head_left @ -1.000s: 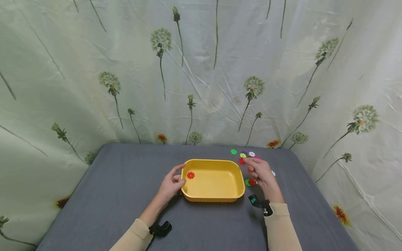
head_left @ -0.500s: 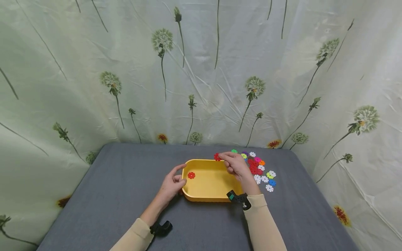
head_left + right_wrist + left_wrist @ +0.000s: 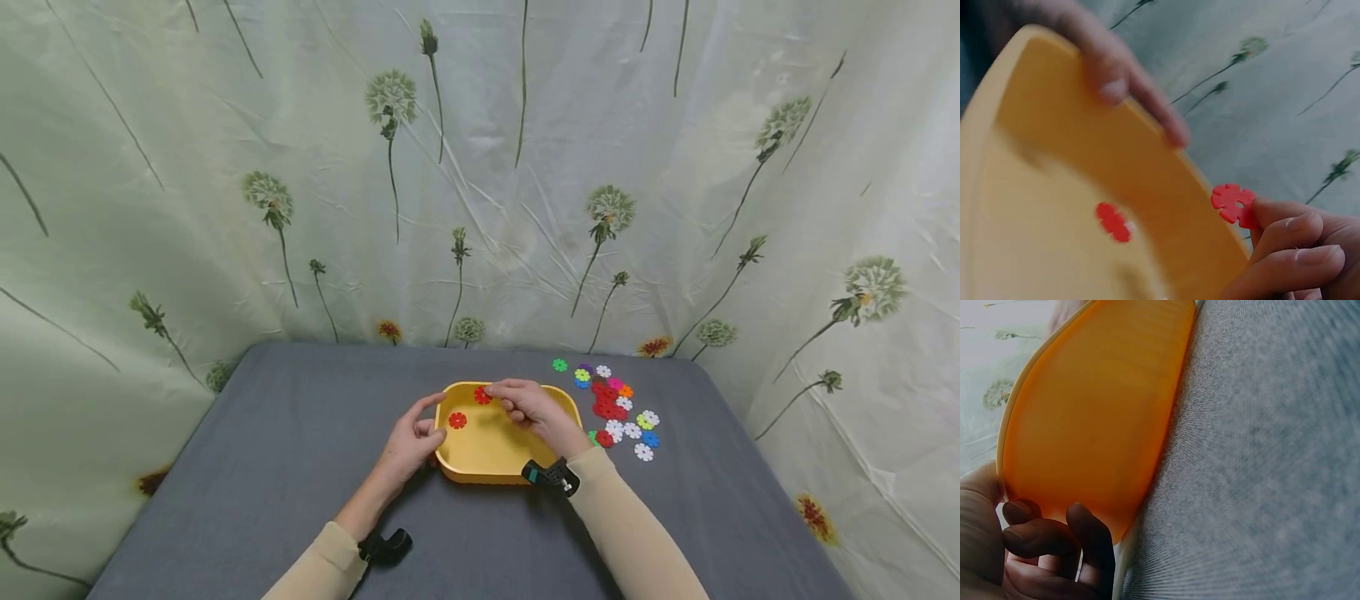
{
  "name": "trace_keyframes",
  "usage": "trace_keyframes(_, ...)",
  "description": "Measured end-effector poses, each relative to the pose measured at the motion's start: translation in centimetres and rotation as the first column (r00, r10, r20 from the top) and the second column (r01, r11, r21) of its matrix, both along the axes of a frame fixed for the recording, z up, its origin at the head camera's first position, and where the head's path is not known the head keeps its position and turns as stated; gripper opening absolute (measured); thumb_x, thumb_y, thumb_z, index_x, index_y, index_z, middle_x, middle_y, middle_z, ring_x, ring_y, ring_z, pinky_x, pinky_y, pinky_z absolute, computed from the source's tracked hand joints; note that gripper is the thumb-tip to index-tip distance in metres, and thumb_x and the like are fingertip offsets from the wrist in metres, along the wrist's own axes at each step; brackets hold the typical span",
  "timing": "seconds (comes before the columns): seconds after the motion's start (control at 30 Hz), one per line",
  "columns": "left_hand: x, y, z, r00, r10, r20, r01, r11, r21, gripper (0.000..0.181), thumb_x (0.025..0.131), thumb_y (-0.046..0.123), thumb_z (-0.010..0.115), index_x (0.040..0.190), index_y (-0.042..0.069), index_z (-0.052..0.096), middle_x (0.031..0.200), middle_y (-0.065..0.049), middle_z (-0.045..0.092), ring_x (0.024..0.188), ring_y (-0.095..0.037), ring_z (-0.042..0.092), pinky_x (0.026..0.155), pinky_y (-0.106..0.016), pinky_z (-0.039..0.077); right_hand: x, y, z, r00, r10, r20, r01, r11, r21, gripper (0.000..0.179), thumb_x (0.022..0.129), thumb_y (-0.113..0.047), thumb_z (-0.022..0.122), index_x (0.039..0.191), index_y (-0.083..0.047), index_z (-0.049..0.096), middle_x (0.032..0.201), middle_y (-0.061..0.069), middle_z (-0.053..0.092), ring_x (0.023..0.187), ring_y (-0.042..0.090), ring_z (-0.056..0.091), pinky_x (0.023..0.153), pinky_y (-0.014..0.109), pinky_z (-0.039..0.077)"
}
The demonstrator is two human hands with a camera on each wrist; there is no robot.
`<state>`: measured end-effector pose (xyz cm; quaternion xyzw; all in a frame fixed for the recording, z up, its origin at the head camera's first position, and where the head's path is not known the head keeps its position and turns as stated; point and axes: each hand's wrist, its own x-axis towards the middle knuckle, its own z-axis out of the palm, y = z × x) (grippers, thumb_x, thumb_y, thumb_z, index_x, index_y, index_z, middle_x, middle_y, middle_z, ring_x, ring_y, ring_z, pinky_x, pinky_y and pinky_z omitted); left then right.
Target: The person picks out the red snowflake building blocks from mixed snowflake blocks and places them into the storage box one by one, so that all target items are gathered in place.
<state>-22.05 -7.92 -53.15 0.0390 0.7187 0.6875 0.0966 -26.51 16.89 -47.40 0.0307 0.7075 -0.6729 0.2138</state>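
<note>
A yellow plastic bin (image 3: 491,458) sits on the grey table. My left hand (image 3: 408,440) grips its left rim, thumb over the edge inside; in the left wrist view the fingers (image 3: 1088,534) curl against the outer wall. Over the bin's far part, my right hand (image 3: 532,408) pinches a red flower-shaped plastic disc (image 3: 1233,204) between thumb and fingertips. Another red disc (image 3: 1113,222) lies inside the bin, towards its left end.
Right of the bin lies a loose spread of flower discs: red ones (image 3: 606,400), white ones (image 3: 632,430), a blue one (image 3: 650,438). A green disc (image 3: 559,365) sits apart near the back edge. A dandelion-print curtain (image 3: 495,250) hangs behind the table (image 3: 315,467).
My right hand has come left from the pile to over the bin, carrying the red disc. My left hand keeps its hold on the rim.
</note>
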Motion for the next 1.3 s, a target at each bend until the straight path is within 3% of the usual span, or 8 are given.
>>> trace_keyframes(0.1,0.1,0.0,0.0,1.0,-0.003,-0.002,0.003,1.0,-0.005,0.063,0.095,0.004,0.069,0.153,0.023,0.053,0.07,0.0,0.055,0.057,-0.02,0.05,0.05,-0.028,0.042,0.0,-0.3,-0.7,1.0,0.016,0.02,-0.016,1.0,0.018,0.019,0.1,-0.026,0.074,0.104,-0.008,0.073,0.067,-0.005,0.047,0.053,0.007,0.036,0.052,0.021,0.03)
trace_keyframes(0.3,0.2,0.0,0.0,1.0,-0.002,-0.004,0.002,1.0,-0.009,0.064,0.095,0.004,0.068,0.154,0.023,0.053,0.07,0.0,0.056,0.057,-0.019,0.05,0.05,-0.027,0.042,0.3,-1.0,-1.5,0.997,0.08,-0.006,-0.078,0.99,0.119,0.027,0.1,-0.026,0.073,0.114,-0.003,0.076,0.07,-0.003,0.05,0.054,0.008,0.038,0.052,0.021,0.031)
trace_keyframes(0.53,0.2,-0.1,0.0,1.0,-0.003,-0.008,0.003,1.0,-0.01,0.063,0.096,0.003,0.067,0.153,0.023,0.053,0.069,0.0,0.055,0.056,-0.02,0.049,0.05,-0.027,0.041,0.4,-1.5,-2.1,0.996,0.083,0.009,-0.084,0.982,0.17,0.025,0.099,-0.023,0.073,0.114,-0.003,0.076,0.068,-0.004,0.051,0.053,0.008,0.04,0.05,0.021,0.031)
trace_keyframes(0.83,0.2,-0.1,0.1,1.0,0.005,-0.011,-0.005,1.0,-0.001,0.064,0.095,0.003,0.068,0.154,0.021,0.053,0.069,0.001,0.055,0.057,-0.02,0.05,0.051,-0.027,0.042,0.4,-2.0,-2.6,1.0,0.023,0.008,-0.024,0.965,0.26,0.018,0.097,-0.021,0.076,0.106,-0.005,0.078,0.061,-0.005,0.051,0.049,0.006,0.04,0.046,0.02,0.028)
trace_keyframes(1.07,0.2,0.0,0.0,1.0,0.011,-0.015,-0.012,1.0,-0.018,0.064,0.094,0.003,0.069,0.153,0.023,0.053,0.069,0.0,0.055,0.056,-0.02,0.049,0.05,-0.027,0.041,0.8,-2.6,-2.9,0.998,-0.039,-0.05,0.053,0.937,0.346,0.011,0.093,-0.016,0.079,0.093,-0.005,0.079,0.056,-0.006,0.052,0.045,0.004,0.04,0.043,0.019,0.03)
trace_keyframes(1.3,0.0,0.2,0.0,1.0,0.014,-0.002,-0.014,1.0,-0.019,0.064,0.093,0.004,0.069,0.153,0.022,0.053,0.069,0.0,0.054,0.056,-0.02,0.049,0.049,-0.028,0.041,1.0,-2.9,-2.8,0.995,-0.052,-0.083,0.081,0.916,0.393,0.014,0.092,-0.016,0.081,0.087,-0.005,0.075,0.054,-0.006,0.051,0.044,0.004,0.04,0.041,0.018,0.03)
